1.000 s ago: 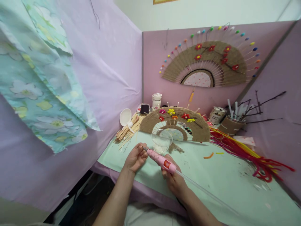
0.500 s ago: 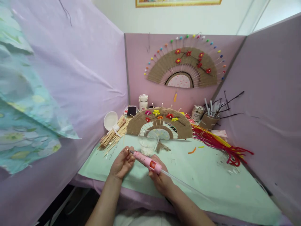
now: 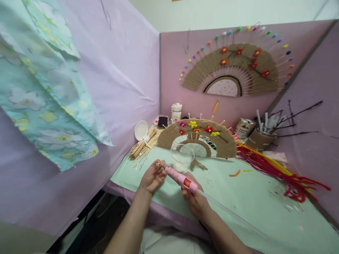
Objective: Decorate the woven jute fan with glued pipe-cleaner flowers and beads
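Note:
My right hand (image 3: 194,197) is wrapped round a pink hot glue gun (image 3: 182,180), with a long clear glue stick (image 3: 227,210) sticking out of its back end. The gun's metal tip points left and meets the fingertips of my left hand (image 3: 154,176). Those fingers are pinched round a tiny pale bead-like piece (image 3: 159,164), too small to name surely. Just behind the gun stands a clear plastic cup (image 3: 182,158) with small white bits in it. Farther back, a brown twine-covered fan (image 3: 225,143) with small coloured flowers stands upright on the table.
A bundle of thin sticks (image 3: 144,146) and a white round dish (image 3: 141,130) lie left. Red and yellow pipe cleaners (image 3: 280,173) and a brown pot (image 3: 261,139) with dark twigs are right. A larger fan (image 3: 249,79) hangs on the pink back wall; floral cloth (image 3: 53,116) hangs left.
The whole view has swung left, so everything sits farther right in the picture. My hands keep nearly the same pose, with the glue gun's tip still at the left fingertips.

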`<state>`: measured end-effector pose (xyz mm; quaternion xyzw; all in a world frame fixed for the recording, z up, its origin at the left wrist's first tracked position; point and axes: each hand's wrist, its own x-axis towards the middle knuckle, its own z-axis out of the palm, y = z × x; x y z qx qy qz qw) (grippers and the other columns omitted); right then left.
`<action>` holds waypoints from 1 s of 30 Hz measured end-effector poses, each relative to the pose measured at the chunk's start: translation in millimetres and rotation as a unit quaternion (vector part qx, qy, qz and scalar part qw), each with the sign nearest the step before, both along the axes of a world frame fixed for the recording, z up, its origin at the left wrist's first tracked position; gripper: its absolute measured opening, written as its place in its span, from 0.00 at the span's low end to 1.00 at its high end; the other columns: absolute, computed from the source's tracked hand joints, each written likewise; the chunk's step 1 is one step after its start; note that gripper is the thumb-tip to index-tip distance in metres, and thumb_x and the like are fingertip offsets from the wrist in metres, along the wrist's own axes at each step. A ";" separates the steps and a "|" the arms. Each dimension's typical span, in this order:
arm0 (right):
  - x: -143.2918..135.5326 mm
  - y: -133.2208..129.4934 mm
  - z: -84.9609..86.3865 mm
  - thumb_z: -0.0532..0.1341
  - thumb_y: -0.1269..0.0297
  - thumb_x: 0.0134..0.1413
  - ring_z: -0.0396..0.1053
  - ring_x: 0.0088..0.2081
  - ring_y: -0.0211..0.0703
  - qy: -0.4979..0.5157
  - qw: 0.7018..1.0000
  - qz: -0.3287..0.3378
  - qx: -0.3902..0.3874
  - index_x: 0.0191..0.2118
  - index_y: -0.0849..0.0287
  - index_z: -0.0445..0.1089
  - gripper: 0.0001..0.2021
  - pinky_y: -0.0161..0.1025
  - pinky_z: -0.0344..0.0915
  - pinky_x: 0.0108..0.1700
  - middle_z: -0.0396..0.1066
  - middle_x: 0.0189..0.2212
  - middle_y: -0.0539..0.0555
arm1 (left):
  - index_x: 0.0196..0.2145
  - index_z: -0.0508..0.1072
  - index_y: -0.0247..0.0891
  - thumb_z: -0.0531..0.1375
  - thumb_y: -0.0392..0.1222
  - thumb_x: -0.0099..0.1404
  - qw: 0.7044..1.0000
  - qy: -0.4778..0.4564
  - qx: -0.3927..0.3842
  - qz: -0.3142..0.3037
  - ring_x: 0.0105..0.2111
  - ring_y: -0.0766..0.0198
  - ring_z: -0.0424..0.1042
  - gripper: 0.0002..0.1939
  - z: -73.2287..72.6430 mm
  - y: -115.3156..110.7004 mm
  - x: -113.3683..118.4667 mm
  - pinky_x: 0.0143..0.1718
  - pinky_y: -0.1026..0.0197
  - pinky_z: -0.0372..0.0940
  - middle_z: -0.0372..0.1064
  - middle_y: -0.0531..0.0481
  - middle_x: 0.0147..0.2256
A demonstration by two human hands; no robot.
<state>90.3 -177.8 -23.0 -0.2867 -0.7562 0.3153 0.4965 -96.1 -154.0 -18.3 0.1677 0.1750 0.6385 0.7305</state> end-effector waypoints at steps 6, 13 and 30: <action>0.2 0.1 -6.2 0.51 0.48 0.65 0.62 0.32 0.44 -0.001 1.000 0.006 -0.020 0.31 0.54 0.62 0.17 0.38 0.58 0.28 0.62 0.29 0.52 | 0.23 0.65 0.34 0.76 0.37 0.42 1.000 0.010 0.002 -0.006 0.22 0.74 0.49 0.22 -0.6 -0.2 0.6 0.20 0.72 0.50 0.51 0.58 0.23; -0.8 -0.7 -5.5 0.51 0.46 0.64 0.60 0.30 0.43 0.005 0.999 0.009 -0.033 0.29 0.54 0.59 0.19 0.37 0.57 0.27 0.59 0.28 0.50 | 0.23 0.67 0.34 0.77 0.38 0.42 1.000 0.025 -0.002 -0.003 0.21 0.75 0.49 0.21 -2.8 0.7 0.6 0.20 0.72 0.50 0.53 0.58 0.22; 0.0 0.2 -7.6 0.52 0.51 0.64 0.61 0.30 0.43 -0.005 0.999 -0.004 -0.036 0.30 0.54 0.58 0.15 0.37 0.58 0.27 0.59 0.26 0.50 | 0.22 0.63 0.34 0.75 0.37 0.45 0.999 0.030 0.010 -0.002 0.21 0.75 0.50 0.22 -4.6 1.3 1.2 0.20 0.72 0.51 0.53 0.58 0.22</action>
